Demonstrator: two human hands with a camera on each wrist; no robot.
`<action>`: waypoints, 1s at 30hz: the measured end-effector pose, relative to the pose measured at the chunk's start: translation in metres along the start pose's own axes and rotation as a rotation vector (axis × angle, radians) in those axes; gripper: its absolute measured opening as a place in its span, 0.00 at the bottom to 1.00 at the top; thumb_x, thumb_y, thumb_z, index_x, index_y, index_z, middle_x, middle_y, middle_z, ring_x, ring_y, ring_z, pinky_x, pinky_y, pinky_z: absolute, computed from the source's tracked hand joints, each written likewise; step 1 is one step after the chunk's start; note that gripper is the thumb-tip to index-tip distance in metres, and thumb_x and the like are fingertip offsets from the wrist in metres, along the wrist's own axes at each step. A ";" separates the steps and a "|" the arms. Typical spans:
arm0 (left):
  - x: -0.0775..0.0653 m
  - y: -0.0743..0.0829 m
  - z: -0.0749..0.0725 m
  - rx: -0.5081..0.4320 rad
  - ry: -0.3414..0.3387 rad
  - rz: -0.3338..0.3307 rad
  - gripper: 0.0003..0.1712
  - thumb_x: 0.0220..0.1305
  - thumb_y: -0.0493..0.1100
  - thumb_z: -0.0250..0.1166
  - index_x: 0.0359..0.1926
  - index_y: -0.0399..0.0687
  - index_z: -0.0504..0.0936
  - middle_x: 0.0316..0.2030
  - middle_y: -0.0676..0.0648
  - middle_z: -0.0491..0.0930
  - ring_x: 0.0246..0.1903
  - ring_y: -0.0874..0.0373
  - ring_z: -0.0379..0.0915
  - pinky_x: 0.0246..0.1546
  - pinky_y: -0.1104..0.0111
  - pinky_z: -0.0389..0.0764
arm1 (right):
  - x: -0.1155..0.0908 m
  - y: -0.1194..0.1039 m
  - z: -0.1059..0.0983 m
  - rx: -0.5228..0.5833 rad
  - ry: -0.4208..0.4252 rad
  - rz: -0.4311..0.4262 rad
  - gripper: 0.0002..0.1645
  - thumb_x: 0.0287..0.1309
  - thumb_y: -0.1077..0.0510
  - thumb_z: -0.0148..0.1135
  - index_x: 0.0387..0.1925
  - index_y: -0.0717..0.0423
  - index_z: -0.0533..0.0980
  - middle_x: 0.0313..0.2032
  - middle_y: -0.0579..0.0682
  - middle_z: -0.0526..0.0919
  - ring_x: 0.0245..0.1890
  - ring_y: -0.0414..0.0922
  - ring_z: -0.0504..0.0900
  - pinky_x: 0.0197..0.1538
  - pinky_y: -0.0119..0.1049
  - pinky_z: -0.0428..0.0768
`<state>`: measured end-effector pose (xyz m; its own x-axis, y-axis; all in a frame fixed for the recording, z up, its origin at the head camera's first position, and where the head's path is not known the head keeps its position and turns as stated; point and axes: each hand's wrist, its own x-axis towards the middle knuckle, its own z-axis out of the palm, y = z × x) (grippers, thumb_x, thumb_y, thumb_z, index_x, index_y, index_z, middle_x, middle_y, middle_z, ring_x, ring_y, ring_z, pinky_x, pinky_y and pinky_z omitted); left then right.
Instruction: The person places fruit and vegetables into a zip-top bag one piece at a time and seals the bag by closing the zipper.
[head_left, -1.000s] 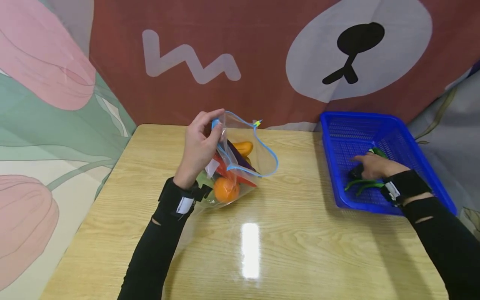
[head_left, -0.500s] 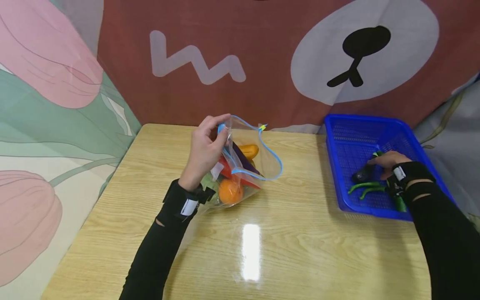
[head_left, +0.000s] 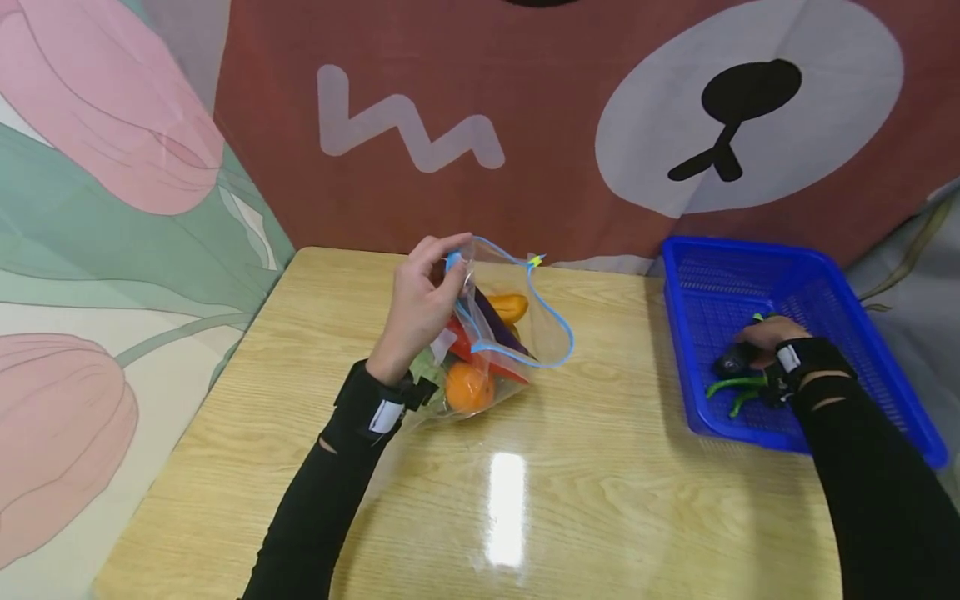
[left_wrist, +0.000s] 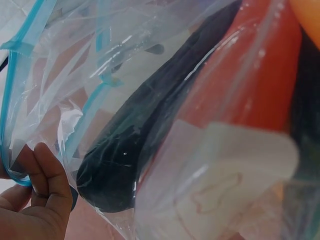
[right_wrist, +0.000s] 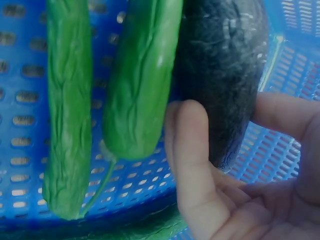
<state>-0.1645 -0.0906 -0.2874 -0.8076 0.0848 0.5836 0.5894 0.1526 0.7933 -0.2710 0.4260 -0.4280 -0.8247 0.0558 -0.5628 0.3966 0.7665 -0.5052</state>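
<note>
White patch [left_wrist: 230, 175] at the clear plastic zip bag with blue edging [head_left: 549, 321]: faint reddish outline on it, blurred, can't read. It covers part of a long red piece [left_wrist: 250, 65]. White tag [head_left: 386, 415] on left black wrist strap: too small to read.

Bag is on the light wood table [head_left: 600, 500], left hand [head_left: 423, 304] pinching its rim. Orange round fruit [head_left: 469, 387] inside.

Right hand [head_left: 776, 332] grasps a glossy black oblong vegetable [right_wrist: 225, 60] in the blue perforated plastic basket [head_left: 675, 333]; two green wrinkled cucumber-like pieces [right_wrist: 70, 110] just beside.
</note>
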 end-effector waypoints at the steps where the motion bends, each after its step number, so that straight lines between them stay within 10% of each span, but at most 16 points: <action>1: 0.000 0.000 0.000 -0.001 -0.004 -0.001 0.16 0.62 0.23 0.53 0.51 0.20 0.75 0.31 0.32 0.68 0.22 0.54 0.67 0.24 0.78 0.70 | -0.001 -0.001 0.000 -0.004 0.003 -0.007 0.25 0.53 0.54 0.54 0.34 0.79 0.70 0.15 0.52 0.80 0.17 0.45 0.82 0.26 0.37 0.81; 8: 0.002 -0.001 0.003 0.014 -0.014 -0.008 0.16 0.62 0.24 0.53 0.51 0.21 0.75 0.31 0.33 0.68 0.22 0.55 0.67 0.23 0.78 0.69 | -0.018 -0.015 0.000 -0.085 0.086 -0.097 0.29 0.55 0.49 0.53 0.37 0.77 0.71 0.20 0.54 0.80 0.20 0.48 0.83 0.28 0.40 0.81; 16: 0.004 -0.003 0.007 0.008 -0.018 -0.006 0.16 0.62 0.23 0.53 0.51 0.21 0.75 0.30 0.34 0.68 0.21 0.59 0.67 0.23 0.78 0.69 | -0.049 -0.047 0.005 0.000 0.286 -0.239 0.42 0.63 0.47 0.50 0.56 0.85 0.57 0.45 0.82 0.67 0.28 0.55 0.83 0.30 0.46 0.82; 30: 0.003 -0.001 0.006 0.017 -0.022 -0.018 0.16 0.62 0.24 0.53 0.51 0.20 0.74 0.31 0.35 0.68 0.21 0.61 0.66 0.23 0.78 0.69 | -0.099 -0.127 0.034 0.046 0.314 -0.420 0.43 0.66 0.44 0.49 0.67 0.72 0.50 0.48 0.72 0.70 0.39 0.57 0.81 0.36 0.47 0.81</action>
<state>-0.1677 -0.0848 -0.2873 -0.8185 0.1032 0.5652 0.5743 0.1707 0.8006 -0.2260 0.3016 -0.3300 -0.9948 -0.0555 -0.0858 0.0173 0.7358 -0.6770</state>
